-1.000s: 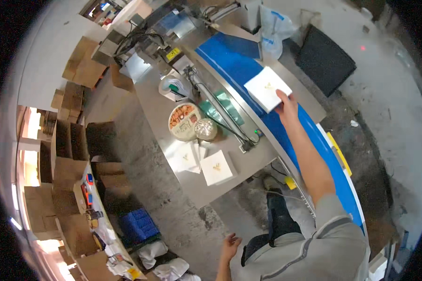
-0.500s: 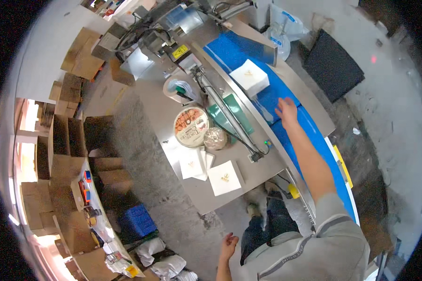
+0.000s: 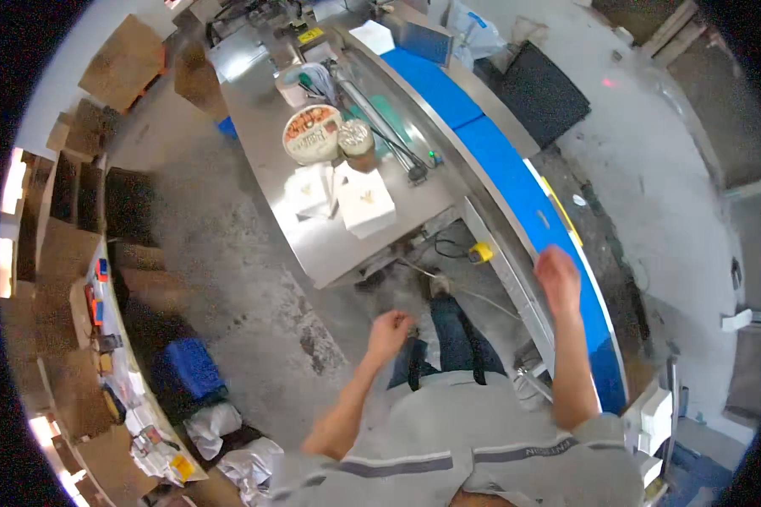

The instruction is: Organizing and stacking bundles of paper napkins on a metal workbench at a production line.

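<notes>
My left hand [image 3: 389, 334] hangs in the air in front of my body, past the near corner of the steel table. Its fingers are curled in and nothing shows in them. My right hand [image 3: 558, 275] is over the near stretch of the blue conveyor belt [image 3: 503, 160]; motion smears its fingers, so their pose is unclear. At the belt's far end sits a white box [image 3: 372, 37], well away from both hands. Another white box [image 3: 368, 203], with a small gold mark on top, stands on the table beside a few stacked white boxes [image 3: 310, 190].
The steel table [image 3: 330, 258] also bears a round printed tub [image 3: 313, 133], a jar with a shiny lid [image 3: 355, 139] and a metal bar [image 3: 372, 118]. Cardboard boxes and a blue crate [image 3: 193, 367] line the left. A black panel [image 3: 543, 95] leans beyond the belt. White boxes [image 3: 655, 418] are stacked at right.
The white box on the belt has moved toward the far end. My right hand has drawn back toward me from beside it. The left hand has risen, and the whole view has shifted.
</notes>
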`<state>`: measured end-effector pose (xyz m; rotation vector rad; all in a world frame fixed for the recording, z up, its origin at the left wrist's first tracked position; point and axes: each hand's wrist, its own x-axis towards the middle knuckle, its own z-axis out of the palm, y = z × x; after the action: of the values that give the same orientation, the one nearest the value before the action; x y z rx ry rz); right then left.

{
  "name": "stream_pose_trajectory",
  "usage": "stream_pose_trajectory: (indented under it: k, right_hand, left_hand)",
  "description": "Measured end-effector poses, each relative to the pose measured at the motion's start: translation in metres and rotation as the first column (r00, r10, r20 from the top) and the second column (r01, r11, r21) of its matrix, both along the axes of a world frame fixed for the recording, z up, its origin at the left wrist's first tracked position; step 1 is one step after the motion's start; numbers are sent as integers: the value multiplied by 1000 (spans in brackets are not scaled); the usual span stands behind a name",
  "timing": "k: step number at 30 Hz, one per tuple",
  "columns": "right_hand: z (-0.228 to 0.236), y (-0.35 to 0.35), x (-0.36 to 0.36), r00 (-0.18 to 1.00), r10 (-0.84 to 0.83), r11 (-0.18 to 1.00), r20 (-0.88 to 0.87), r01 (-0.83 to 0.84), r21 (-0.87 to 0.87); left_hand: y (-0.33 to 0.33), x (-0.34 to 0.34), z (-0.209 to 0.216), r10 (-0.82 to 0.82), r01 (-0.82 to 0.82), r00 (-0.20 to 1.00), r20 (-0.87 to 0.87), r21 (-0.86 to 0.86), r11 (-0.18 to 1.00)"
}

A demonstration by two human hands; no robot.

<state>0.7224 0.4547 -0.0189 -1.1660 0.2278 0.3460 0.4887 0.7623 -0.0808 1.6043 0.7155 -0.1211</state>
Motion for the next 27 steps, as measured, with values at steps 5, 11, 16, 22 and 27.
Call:
stream_pose_trajectory:
  k: [5,11,16,22,27]
  right_hand:
    - [-9,-88,-182,982,-147,982,-119,131,-133]
    - [-28,-180,-324,931,-341,933,-132,318,-167]
    - [-28,-257,-425,928,-367,923,-72,353,-155]
    - [-29,-389,-568,797,-585,809,-147,563,-169]
    - [-42,-498,-679,563,-811,569,-159,822,8]
  left_hand:
    - [-41,-39,-14,-380,405,914,-141,253,879]
    - [-147,-76,-8,-725,703,681,-97,363,612]
    - [-270,-112,21,-850,799,518,-92,408,442]
    - [-451,-196,9,-952,902,303,35,311,299]
    - [-614,-256,58,-992,969,-26,121,247,4]
